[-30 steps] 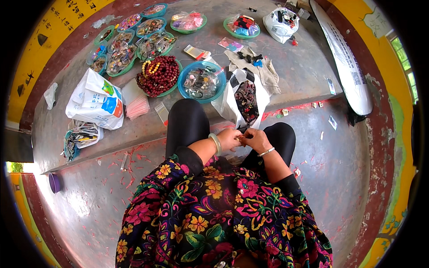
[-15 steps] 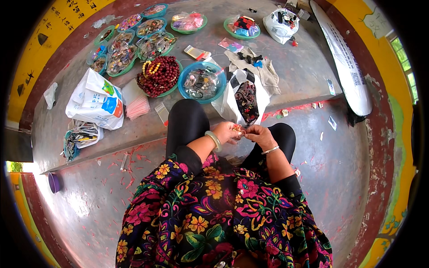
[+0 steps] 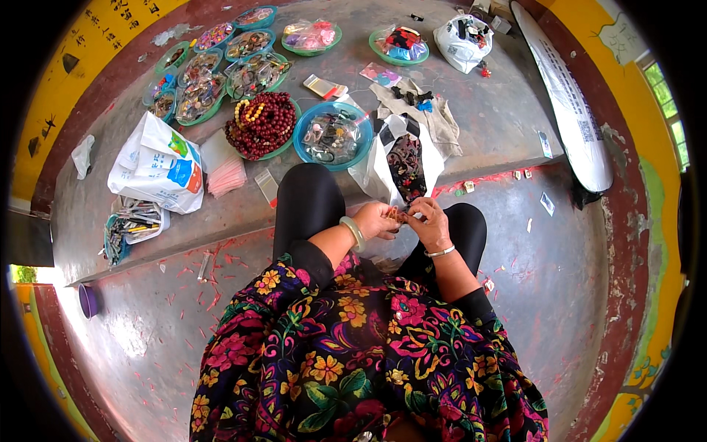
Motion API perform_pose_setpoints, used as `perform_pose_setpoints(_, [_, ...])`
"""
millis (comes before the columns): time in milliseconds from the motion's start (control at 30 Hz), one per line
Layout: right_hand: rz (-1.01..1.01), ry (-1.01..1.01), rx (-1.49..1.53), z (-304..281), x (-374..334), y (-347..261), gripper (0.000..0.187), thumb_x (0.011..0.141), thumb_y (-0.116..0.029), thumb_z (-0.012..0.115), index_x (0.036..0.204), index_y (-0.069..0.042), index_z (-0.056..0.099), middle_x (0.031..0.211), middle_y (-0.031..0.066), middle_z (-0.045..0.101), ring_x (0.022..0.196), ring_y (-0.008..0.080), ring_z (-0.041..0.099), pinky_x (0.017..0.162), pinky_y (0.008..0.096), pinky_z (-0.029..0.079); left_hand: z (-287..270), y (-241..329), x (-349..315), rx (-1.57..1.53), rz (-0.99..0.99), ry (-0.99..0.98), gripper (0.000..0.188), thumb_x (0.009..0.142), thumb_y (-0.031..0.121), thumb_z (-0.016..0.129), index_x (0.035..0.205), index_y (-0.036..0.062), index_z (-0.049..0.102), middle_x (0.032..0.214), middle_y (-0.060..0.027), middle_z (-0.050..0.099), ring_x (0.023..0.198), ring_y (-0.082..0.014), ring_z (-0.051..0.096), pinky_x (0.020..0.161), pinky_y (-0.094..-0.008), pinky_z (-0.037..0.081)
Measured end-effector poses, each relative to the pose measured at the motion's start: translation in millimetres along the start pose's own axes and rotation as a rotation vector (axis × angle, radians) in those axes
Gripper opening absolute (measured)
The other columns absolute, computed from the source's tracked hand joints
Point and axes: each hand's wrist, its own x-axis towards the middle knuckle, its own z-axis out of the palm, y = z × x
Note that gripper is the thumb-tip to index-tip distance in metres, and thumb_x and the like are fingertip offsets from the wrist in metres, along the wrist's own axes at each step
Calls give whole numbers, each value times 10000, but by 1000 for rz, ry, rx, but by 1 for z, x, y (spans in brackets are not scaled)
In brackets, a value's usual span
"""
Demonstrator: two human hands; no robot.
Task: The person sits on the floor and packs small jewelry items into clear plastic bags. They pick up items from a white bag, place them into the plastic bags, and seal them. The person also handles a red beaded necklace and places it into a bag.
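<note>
Over my lap, between my knees, my two hands meet at a small reddish-gold corded piece [image 3: 395, 215], too small to make out its kind. My left hand [image 3: 375, 219], with a pale bangle at the wrist, pinches it. Fingertips of my right hand [image 3: 431, 225] close together at its right side; a silvery bracelet circles that wrist. Just beyond my hands stands an open white plastic bag [image 3: 379, 166] with dark flowered cloth [image 3: 407, 166] inside. Left of the bag, a blue basket [image 3: 298, 140] holds small pieces in clear plastic packets.
Dark red bead strings [image 3: 261, 129] fill a green basket; several more baskets stand behind. On the left are a white shopping bag [image 3: 155, 173] and a tub of pens and tools [image 3: 140, 221]. Grey cloth [image 3: 442, 125] lies beyond the open bag. A long white board [image 3: 560, 96] lies right. Red scraps litter the floor.
My right hand has turned upward, its fingers lifted and bent more over the small piece. My left hand stays nearly in place, and less red shows between the fingers.
</note>
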Motion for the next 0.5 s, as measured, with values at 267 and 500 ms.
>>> perform_pose_setpoints(267, [5, -67, 76, -4, 2, 4, 123, 617, -25, 671, 718, -49, 605, 879, 60, 561, 700, 143, 557, 563, 242, 453, 3, -4, 0, 35, 35, -31, 262, 761, 35, 575, 1018, 37, 522, 904, -10, 573, 798, -92, 558, 639, -245, 498])
perform_pose_setpoints(500, [-115, -113, -32, 0, -1, 9, 120, 601, -44, 670, 704, -55, 611, 949, 58, 569, 807, 194, 561, 671, 279, 463, 4, -6, 0, 37, 43, -59, 256, 761, 32, 573, 1012, 32, 521, 889, -8, 572, 792, -93, 562, 636, -247, 501])
